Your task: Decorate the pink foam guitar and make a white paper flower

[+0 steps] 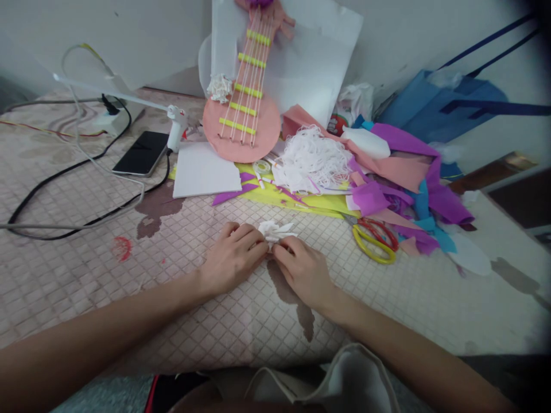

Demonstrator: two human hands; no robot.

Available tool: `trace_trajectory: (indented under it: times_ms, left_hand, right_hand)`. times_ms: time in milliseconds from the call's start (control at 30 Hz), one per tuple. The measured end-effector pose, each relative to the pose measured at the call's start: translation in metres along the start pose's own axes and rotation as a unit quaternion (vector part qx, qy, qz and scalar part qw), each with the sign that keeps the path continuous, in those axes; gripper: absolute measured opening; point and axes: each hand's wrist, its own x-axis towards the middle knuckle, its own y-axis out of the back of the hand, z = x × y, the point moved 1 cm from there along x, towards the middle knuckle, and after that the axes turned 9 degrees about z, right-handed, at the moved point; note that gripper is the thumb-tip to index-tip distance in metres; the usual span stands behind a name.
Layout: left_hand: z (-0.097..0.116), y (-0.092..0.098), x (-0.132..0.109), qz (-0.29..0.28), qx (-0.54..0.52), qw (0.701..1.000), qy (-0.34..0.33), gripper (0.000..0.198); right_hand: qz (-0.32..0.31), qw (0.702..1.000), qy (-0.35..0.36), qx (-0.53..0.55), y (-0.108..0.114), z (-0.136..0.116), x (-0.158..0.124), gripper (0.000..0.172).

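A small bundle of white strips (274, 230) lies at the table's middle, its pieces fanning out beyond my fingertips. My left hand (236, 255) pinches its left side, fingers bent and pressed together. From the right, my right hand (305, 269) grips the lower right side of the same bundle. Both hands' fingertips nearly meet at its base, and the part between them is hidden. Behind stands a pink guitar-shaped craft piece (269, 127) with yellow bars, white strings and a white ruffled flower (220, 88) at its left edge.
Scissors (373, 246) lie right of my hands, near white string (316, 160) and purple fabric (404, 137). A white board (206, 172), phone (142, 153), glue gun (175, 127) and looped cables are at the left. A blue bag (430, 109) stands back right.
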Motion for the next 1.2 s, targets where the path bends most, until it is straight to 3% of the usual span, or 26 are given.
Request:
trace_trajectory:
  times_ms: [400, 1200]
  left_hand:
    - [0.0000, -0.0037, -0.0019, 0.017, -0.028, 0.999, 0.040, 0.008]
    - [0.0007, -0.0024, -0.0005, 0.020, -0.058, 0.998, 0.034, 0.009]
  right_hand:
    - [0.001, 0.997, -0.044, 0.070, -0.0013, 0.0028, 0.0009, 0.019]
    - [-0.012, 0.985, -0.089, 0.149, 0.0050, 0.0024, 0.0037, 0.014]
